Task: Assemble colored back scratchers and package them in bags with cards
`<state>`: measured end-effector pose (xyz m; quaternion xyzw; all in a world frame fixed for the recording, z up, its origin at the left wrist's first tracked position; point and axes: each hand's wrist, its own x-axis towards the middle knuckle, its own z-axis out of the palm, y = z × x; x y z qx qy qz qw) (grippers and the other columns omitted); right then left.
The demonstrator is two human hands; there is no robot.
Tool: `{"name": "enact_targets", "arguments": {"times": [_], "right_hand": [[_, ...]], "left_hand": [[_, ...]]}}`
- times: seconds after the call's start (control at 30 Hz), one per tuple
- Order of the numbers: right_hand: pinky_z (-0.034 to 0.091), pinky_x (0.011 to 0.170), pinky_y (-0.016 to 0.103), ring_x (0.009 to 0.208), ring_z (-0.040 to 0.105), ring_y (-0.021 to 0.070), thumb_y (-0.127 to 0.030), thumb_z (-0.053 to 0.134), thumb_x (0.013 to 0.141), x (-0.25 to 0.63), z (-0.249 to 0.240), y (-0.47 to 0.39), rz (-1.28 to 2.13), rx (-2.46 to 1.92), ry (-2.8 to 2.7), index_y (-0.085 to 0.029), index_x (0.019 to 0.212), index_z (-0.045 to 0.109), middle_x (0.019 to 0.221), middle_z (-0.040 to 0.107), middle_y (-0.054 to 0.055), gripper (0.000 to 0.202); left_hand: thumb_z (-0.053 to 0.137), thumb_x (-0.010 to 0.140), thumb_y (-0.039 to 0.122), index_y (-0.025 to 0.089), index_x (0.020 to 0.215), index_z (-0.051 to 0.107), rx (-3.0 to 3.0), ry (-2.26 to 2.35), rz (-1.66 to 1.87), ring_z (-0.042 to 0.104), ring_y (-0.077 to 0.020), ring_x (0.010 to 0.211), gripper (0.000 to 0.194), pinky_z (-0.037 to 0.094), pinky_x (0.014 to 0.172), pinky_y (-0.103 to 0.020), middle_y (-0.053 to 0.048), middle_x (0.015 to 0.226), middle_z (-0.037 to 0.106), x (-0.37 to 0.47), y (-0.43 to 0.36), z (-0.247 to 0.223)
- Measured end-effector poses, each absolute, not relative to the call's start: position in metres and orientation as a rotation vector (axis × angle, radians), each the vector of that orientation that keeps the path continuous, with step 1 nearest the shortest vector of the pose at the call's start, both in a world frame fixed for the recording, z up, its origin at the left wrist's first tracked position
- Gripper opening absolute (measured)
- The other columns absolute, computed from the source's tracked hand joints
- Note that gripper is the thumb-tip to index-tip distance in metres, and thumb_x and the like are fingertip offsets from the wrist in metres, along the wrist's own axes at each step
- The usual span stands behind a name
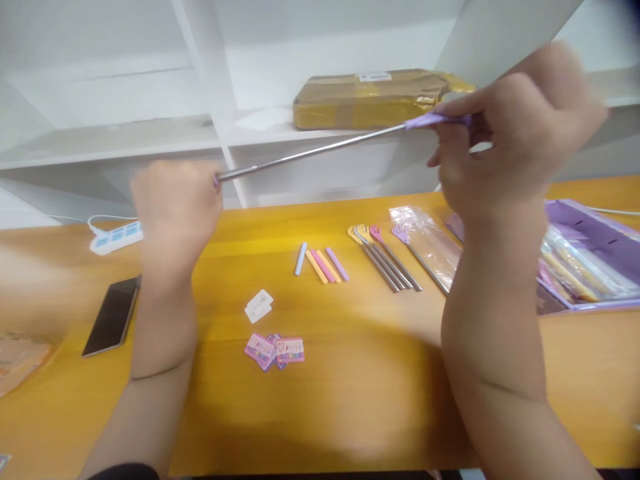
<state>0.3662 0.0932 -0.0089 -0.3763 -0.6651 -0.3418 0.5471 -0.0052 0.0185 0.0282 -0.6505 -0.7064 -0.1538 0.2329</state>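
Observation:
Stretched out between my two hands is a telescopic back scratcher (315, 153) with a thin metal rod, held up above the table. My left hand (177, 207) is a fist around its thicker end, so the grip inside is hidden. At the other end my right hand (515, 133) pinches the purple head, partly covered by the fingers. Several shorter back scratchers (387, 263) with yellow, pink and purple claw heads lie below on the table. To their left are several coloured handle sleeves (327, 267) in blue, orange, pink and purple.
A purple box (600, 303) holding wrapped packets stands at the right, beside clear plastic bags (430, 240). Printed cards (290, 350) and white labels (259, 305) lie mid-table. A phone (113, 317) and power strip (117, 238) are left. A taped parcel (360, 103) sits on the shelf.

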Motion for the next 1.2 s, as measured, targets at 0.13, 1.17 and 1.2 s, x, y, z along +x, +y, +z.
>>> {"name": "enact_targets", "arguments": {"times": [0.13,1.17,1.2], "right_hand": [[0.038,0.068,0.030,0.079,0.053,0.0133,-0.017,0.055,0.101,0.331,-0.015,0.092,-0.890,-0.826,-1.619,-0.019,0.097,0.078,0.091,0.058,0.006,0.023],[0.023,0.076,0.038,0.073,0.038,0.0164,-0.019,0.034,0.120,0.258,-0.026,0.042,-0.622,-1.372,-2.137,-0.022,0.100,0.069,0.108,0.073,0.007,0.041],[0.024,0.077,0.038,0.074,0.038,0.0167,-0.018,0.034,0.120,0.257,-0.026,0.043,-0.623,-1.370,-2.138,-0.022,0.100,0.070,0.106,0.072,0.007,0.041]], "left_hand": [[0.051,0.099,0.019,0.019,0.099,0.079,-1.780,-2.007,-0.382,0.072,-0.0280,0.095,0.028,0.051,0.088,-0.041,-0.011,0.093,0.077,0.004,0.024,0.024],[0.045,0.105,0.020,0.022,0.101,0.082,-2.030,-1.859,-0.063,0.074,-0.0338,0.083,0.037,0.048,0.073,-0.043,-0.015,0.086,0.075,0.032,0.044,-0.006],[0.046,0.105,0.021,0.022,0.101,0.082,-2.040,-1.860,-0.061,0.074,-0.0329,0.083,0.036,0.047,0.073,-0.042,-0.014,0.085,0.075,0.033,0.045,-0.005]]}}
